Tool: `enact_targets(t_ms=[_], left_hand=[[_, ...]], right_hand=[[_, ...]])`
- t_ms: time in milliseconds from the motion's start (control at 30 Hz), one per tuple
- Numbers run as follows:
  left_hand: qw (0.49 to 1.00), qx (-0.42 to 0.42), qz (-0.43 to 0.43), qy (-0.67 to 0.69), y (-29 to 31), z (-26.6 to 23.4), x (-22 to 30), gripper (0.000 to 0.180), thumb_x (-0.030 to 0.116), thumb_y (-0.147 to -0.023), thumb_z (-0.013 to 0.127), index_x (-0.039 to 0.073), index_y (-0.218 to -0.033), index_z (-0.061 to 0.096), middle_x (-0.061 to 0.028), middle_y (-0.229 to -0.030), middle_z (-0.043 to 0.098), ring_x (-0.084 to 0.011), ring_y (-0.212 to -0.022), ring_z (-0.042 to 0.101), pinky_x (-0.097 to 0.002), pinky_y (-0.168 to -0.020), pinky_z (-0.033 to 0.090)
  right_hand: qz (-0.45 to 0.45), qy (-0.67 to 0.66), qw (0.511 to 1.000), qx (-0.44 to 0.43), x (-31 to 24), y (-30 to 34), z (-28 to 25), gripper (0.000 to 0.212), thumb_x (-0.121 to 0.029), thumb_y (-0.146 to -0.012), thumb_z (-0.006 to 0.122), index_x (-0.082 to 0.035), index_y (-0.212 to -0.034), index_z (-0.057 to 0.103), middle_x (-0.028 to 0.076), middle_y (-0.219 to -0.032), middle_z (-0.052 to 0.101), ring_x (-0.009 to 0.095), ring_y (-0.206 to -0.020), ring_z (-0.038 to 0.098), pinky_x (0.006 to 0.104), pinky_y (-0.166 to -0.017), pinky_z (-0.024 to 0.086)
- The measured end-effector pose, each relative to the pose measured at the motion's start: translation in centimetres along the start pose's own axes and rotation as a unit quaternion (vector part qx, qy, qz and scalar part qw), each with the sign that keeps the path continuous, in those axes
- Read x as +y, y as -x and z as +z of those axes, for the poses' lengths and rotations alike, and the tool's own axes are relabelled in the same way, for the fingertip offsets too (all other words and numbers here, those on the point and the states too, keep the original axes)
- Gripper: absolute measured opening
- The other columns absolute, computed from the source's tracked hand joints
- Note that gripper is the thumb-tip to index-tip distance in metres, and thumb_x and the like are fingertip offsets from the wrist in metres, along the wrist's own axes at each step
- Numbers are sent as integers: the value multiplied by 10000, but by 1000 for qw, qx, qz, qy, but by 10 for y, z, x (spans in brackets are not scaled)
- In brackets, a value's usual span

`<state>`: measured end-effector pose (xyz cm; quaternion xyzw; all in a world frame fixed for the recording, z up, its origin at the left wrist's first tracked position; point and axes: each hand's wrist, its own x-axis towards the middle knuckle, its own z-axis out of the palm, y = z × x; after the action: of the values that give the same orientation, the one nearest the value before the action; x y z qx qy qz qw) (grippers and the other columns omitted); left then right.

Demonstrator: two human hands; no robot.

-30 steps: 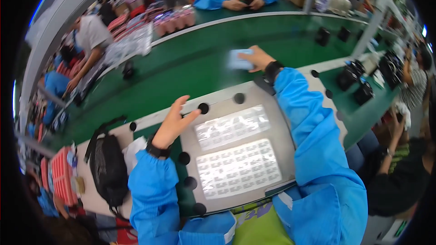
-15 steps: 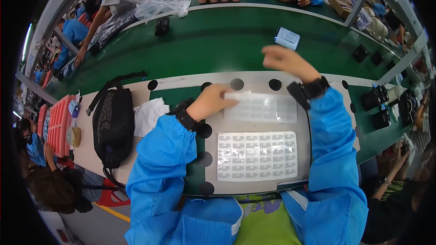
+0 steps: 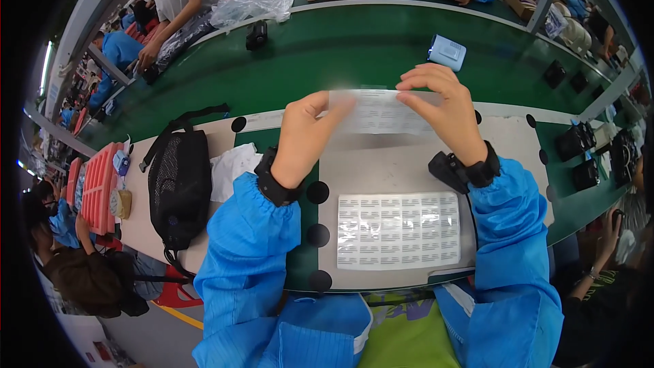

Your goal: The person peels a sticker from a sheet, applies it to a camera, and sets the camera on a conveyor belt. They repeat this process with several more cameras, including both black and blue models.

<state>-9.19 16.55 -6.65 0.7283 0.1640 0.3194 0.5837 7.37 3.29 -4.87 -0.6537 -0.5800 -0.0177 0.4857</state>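
Observation:
A translucent sheet with rows of faint labels [image 3: 381,117] is raised above the far part of the work mat, blurred by motion. My left hand [image 3: 306,133] pinches its left end between thumb and fingers. Thumb and forefinger of my right hand [image 3: 443,105] close on its upper right edge, the other fingers loosely bent. Nearer to me a white sheet of printed labels [image 3: 398,232] lies flat on the beige mat [image 3: 381,167], touched by neither hand. Black bands circle both my wrists.
A black bag [image 3: 178,194] and a crumpled white cloth [image 3: 231,170] lie left of the mat. Across the green conveyor [image 3: 340,44] sit a light blue device [image 3: 447,52] and a black device [image 3: 257,35]. Co-workers stand beyond; a pink crate [image 3: 103,187] is far left.
The translucent sheet has come up off the mat and moved away from me. My right hand has come down onto its edge; my left hand has shifted farther forward with it.

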Motion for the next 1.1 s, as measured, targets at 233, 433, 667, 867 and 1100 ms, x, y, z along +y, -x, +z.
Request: enact_targets(t_ms=[233, 433, 667, 867, 1100], left_hand=[[998, 43, 26, -46, 6, 4, 11, 186, 117, -808, 611, -16, -938, 632, -3, -759, 608, -41, -638, 482, -190, -558, 404], [985, 36, 12, -167, 5, 2, 4, 188, 109, -810, 617, -11, -953, 637, -10, -783, 620, -57, -677, 526, -186, -598, 436], [989, 27, 44, -139, 1, 4, 1, 186, 145, -807, 622, -23, -886, 628, -16, -721, 593, -39, -625, 472, -199, -520, 383], [985, -14, -58, -164, 2, -11, -20, 305, 240, -798, 615, -37, -924, 587, -36, -705, 569, -61, -650, 480, -219, -541, 383], [956, -76, -96, -268, 16, -40, -40, 624, 355, -741, 634, -61, -1162, 435, -205, -1107, 476, -273, -1007, 482, -334, -842, 404]], right_hand=[[-22, 42, 994, 94, -4, 6, 16, 126, -82, -709, 664, -75, -835, 659, 35, -924, 626, 226, -1049, 485, 335, -886, 371], [-11, 25, 997, 78, -8, 9, 16, 102, -79, -710, 662, -75, -812, 654, 31, -938, 623, 235, -1073, 469, 344, -895, 364], [-13, 36, 997, 74, -10, 6, 18, 76, -55, -712, 649, -64, -784, 628, 46, -982, 610, 255, -1110, 443, 356, -919, 342], [-44, -45, 997, 35, -37, 9, 7, 92, 12, -719, 607, -41, -792, 586, 76, -992, 602, 238, -1024, 499, 322, -874, 370], [124, -280, 951, -28, -29, 6, -15, 42, -25, -818, 538, -16, -857, 550, 69, -975, 576, 111, -871, 508, 240, -807, 371]])
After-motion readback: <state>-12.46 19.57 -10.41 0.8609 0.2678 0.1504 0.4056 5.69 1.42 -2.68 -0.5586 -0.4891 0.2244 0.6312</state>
